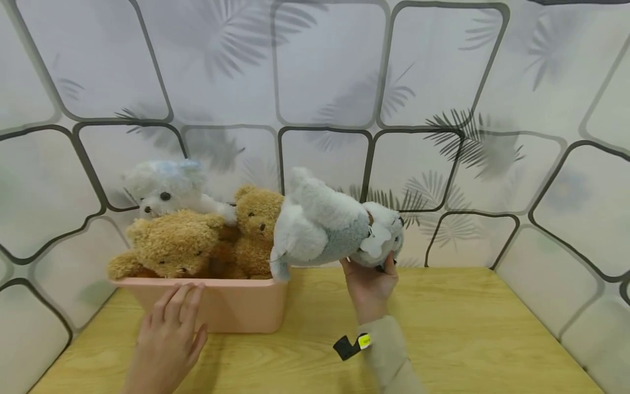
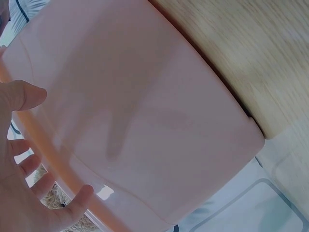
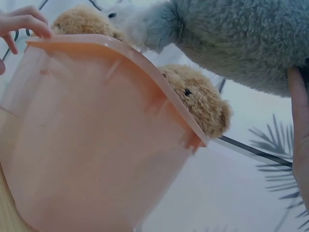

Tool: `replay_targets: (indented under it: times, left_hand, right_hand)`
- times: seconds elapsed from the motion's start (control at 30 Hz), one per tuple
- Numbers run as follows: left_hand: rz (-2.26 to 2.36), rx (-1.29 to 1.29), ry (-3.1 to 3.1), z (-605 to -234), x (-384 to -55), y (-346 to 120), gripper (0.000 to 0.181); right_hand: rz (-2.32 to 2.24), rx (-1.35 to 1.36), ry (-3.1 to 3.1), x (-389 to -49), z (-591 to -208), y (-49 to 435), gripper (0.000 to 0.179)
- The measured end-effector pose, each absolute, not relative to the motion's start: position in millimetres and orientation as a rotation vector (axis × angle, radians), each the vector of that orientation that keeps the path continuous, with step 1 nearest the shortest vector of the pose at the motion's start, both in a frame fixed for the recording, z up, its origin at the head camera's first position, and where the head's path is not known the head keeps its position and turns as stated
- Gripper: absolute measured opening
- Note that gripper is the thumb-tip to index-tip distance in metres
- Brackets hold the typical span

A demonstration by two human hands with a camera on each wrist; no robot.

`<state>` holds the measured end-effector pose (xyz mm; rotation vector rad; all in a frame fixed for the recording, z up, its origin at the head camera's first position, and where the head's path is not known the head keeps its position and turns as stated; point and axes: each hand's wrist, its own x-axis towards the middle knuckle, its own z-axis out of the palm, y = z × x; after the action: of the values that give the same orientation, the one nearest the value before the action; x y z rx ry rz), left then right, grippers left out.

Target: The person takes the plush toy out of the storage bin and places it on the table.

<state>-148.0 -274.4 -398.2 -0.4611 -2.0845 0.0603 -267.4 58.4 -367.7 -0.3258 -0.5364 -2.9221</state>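
Observation:
My right hand [image 1: 370, 284] grips a grey-and-white plush dog [image 1: 339, 232] from below, near its head and neck. The dog lies sideways in the air, head to the right, its hind end over the right end of a pink plastic bin [image 1: 241, 306]. A bone-shaped tag [image 1: 376, 241] hangs at its neck. Fingertips of my left hand [image 1: 167, 334] rest on the bin's front rim, the fingers fairly straight. Inside the bin sit a brown teddy bear [image 1: 174, 243] at the front left, another brown teddy [image 1: 258, 219] at the right and a white plush toy [image 1: 164, 189] behind.
The bin stands on a wooden table [image 1: 315, 350] toward the left. Patterned cloth walls [image 1: 325, 71] with leaf prints enclose the table at the back and sides. A black strap end with a yellow label [image 1: 351, 346] sticks out beside the right sleeve.

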Motion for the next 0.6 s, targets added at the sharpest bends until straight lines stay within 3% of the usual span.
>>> replay_targets:
  times: [0.23, 0.6]
  left_hand:
    - [0.057, -0.455, -2.074, -399, -149, -273, 0.065]
    - [0.052, -0.46, -2.053, -402, -150, -274, 0.064]
  right_hand:
    - [-2.932, -0.3, -0.512, -274, -375, 74, 0.054]
    - [-2.999, -0.48, -0.252, -282, -381, 104, 0.047]
